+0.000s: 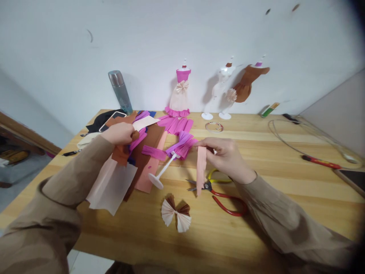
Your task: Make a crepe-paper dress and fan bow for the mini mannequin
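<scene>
My left hand [121, 134] is closed at the pile of crepe paper, its fingers curled down among brown and purple pieces; what they grip is hidden. Between the fingertips of my right hand [225, 156] hangs a pale pink crepe paper strip [201, 167]. Behind the strip's lower end lie scissors [207, 185] with red and yellow handles. Left of the strip, a small white dress form [164, 171] lies tipped over, wearing a purple pleated paper skirt [184, 144]. A cream and brown pleated paper bow [176, 215] rests nearer me. Brown crepe paper [151, 146] spreads beside my left hand.
A dress form in a pink and cream dress [179, 95] stands by the wall, with a bare white form [218, 87] and one in a brown dress [246, 83]. A thermos [121, 93] is back left. A red-handled tool [321, 161] and cable lie right.
</scene>
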The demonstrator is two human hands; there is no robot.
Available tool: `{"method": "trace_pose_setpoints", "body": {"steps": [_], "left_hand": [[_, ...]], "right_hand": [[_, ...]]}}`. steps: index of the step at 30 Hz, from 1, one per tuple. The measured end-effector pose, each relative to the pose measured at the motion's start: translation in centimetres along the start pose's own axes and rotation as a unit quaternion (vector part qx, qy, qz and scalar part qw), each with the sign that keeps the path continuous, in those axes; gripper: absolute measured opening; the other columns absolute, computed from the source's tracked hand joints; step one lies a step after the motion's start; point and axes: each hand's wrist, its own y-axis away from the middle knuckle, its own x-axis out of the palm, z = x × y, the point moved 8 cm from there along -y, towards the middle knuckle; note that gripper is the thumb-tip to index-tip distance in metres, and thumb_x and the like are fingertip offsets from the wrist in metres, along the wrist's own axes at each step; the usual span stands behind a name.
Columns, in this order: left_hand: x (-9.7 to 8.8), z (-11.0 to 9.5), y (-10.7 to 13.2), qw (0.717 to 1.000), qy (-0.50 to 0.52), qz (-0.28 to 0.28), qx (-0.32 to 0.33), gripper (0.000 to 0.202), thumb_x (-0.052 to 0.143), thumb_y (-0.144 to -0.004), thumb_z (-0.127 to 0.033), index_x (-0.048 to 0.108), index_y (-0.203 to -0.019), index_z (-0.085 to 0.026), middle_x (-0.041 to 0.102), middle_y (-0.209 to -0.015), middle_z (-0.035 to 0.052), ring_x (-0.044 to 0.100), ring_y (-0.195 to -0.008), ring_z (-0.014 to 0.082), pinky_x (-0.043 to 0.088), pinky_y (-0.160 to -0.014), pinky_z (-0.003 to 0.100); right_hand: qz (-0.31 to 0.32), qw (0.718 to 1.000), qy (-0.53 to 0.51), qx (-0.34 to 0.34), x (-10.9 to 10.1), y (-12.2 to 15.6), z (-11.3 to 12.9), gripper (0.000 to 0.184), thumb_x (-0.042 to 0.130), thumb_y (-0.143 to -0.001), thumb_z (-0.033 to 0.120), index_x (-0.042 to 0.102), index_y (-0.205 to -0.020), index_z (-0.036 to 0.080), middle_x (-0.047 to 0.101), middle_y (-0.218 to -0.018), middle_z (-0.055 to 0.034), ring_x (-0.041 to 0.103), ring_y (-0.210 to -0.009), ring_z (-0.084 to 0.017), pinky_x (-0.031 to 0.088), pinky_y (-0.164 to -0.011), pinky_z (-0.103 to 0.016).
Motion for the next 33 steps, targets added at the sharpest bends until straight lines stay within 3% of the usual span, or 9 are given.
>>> {"method": "trace_pose_setpoints", "body": {"steps": [4,10,15,25,31,33], "left_hand": [[-0.5,1.0,0.1,0.994,-0.099,0.056,0.005,0.013,0.053,-0.072,-0.023,0.060,-0.064,-0.015,0.064,-0.070,0.0096,0.054,-0.063,0.0196,0.030,-0.057,0.029],[-0.3,1.7,0.3,0.991,-0.103,0.082,-0.004,0.009,0.052,-0.072,-0.017,0.057,-0.064,-0.016,0.061,-0.067,0.0062,0.050,-0.060,0.0167,0.028,-0.053,0.028],[-0.3,1.6,0.5,0.992,-0.095,0.078,-0.026,0.011,0.053,-0.073,-0.020,0.059,-0.065,-0.016,0.061,-0.065,0.0045,0.050,-0.057,0.0155,0.028,-0.053,0.028],[-1.0,0.7,0.9,0.998,-0.053,0.040,-0.005,0.020,0.047,-0.079,-0.027,0.056,-0.063,-0.018,0.062,-0.070,0.0071,0.052,-0.063,0.0185,0.029,-0.056,0.029],[-0.8,-2.0,1.7,0.997,0.010,0.057,0.053,0.018,0.048,-0.080,-0.029,0.059,-0.071,-0.018,0.062,-0.072,0.0042,0.054,-0.065,0.0169,0.032,-0.060,0.027],[-1.3,-3.0,1.9,0.997,0.028,0.037,0.060,0.018,0.049,-0.081,-0.030,0.061,-0.076,-0.017,0.063,-0.077,0.0047,0.055,-0.069,0.0166,0.036,-0.063,0.027]], "right_hand": [[0.006,1.000,0.004,0.002,0.1,0.0,0.0,0.020,0.052,-0.079,0.010,0.068,-0.070,0.018,0.067,-0.062,0.0000,0.054,-0.051,-0.010,0.041,-0.049,-0.022],[0.008,1.000,-0.001,0.012,0.3,0.0,-0.3,0.019,0.052,-0.081,0.014,0.068,-0.072,0.019,0.068,-0.064,-0.0002,0.057,-0.053,-0.012,0.042,-0.050,-0.023],[0.022,1.000,-0.001,0.008,0.6,0.1,-0.3,0.020,0.051,-0.082,0.013,0.068,-0.071,0.019,0.067,-0.063,0.0005,0.053,-0.051,-0.010,0.041,-0.050,-0.022],[0.033,0.999,-0.006,0.013,0.8,0.2,-0.3,0.020,0.052,-0.081,0.012,0.068,-0.074,0.020,0.068,-0.065,0.0010,0.054,-0.052,-0.011,0.041,-0.049,-0.023],[0.019,1.000,0.001,0.008,0.7,0.0,-0.1,0.020,0.052,-0.079,0.011,0.069,-0.072,0.019,0.067,-0.062,0.0008,0.052,-0.050,-0.010,0.040,-0.048,-0.022],[0.011,1.000,0.008,0.016,0.6,0.0,-0.2,0.022,0.051,-0.078,0.011,0.068,-0.069,0.019,0.066,-0.059,0.0011,0.051,-0.049,-0.010,0.039,-0.047,-0.022]]}}
